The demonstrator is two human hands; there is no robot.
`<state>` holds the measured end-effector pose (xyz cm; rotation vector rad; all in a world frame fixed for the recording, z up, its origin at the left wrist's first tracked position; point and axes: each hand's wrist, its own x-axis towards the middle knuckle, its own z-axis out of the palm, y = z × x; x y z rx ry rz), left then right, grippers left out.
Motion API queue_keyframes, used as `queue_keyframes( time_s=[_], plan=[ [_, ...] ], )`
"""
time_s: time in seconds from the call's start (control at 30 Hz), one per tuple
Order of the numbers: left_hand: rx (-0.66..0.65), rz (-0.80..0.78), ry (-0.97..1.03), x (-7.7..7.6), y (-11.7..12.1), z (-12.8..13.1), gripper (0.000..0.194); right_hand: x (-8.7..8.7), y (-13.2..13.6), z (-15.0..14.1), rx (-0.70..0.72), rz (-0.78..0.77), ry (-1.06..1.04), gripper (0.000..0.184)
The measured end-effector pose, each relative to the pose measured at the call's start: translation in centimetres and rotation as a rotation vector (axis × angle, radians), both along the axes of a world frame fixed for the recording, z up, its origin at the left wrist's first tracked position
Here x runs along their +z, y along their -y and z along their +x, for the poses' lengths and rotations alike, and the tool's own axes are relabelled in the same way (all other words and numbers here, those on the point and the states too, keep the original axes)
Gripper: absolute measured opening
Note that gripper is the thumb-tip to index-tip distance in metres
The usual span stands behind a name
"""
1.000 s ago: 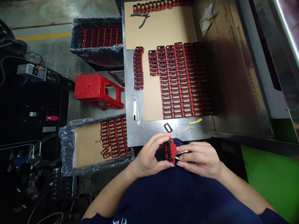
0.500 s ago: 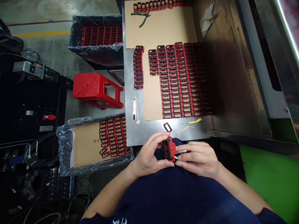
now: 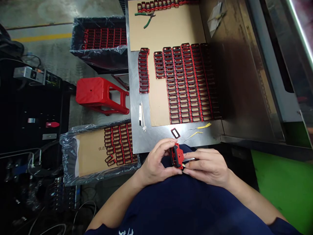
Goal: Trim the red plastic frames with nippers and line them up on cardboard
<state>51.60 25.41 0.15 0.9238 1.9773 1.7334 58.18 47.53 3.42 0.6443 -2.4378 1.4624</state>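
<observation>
Showing its red face slightly more fully than a second ago: one part (image 3: pixel 180 157), black and red, held just off the counter's (image 3: pixel 156 140) near edge. Re-angling seems small, made for the work at that face; nothing appears set down.

Left hand (image 3: pixel 160 161): grip clamped on the part, thumb below, fingers above.
Right hand (image 3: pixel 207 166): grip closed on a slim metal tool (image 3: pixel 189 159), its end at the red face; a pale tip shows beneath. Exact contact hidden by part and fingers.

Items, by the counter:
- Frame (image 3: pixel 173 134), one, loose, on the near edge, just beyond the left fingertips; closest obstacle.
- Yellow sticks (image 3: pixel 204 126), two, right of that frame.
- White strip (image 3: pixel 140 114) and thin rod (image 3: pixel 143 119), on the left edge, side by side.
- Rows (image 3: pixel 187 85) of red-black frames, mid-counter, on cardboard (image 3: pixel 158 107); a separate column (image 3: pixel 143 70) to their left.
- Pliers (image 3: pixel 151 15), green-handled, jaws apart, at the far end.
- Stool (image 3: pixel 89 90), red, on the floor left of the counter, between two lined crates of frames.
</observation>
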Motion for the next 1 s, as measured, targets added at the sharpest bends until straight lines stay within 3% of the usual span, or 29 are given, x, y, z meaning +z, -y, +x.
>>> queue_keyframes(
  time_s=[0.37,1.0],
  plan=[
    [0.009,-0.050,-0.054,0.24,0.32,-0.18,0.077,0.66,0.20,0.14,0.004,0.013,0.079,0.006],
    [0.042,-0.030,0.094,0.24,0.47,0.31,0.074,0.96,0.71,0.67,0.043,0.043,0.075,0.008]
  ],
)
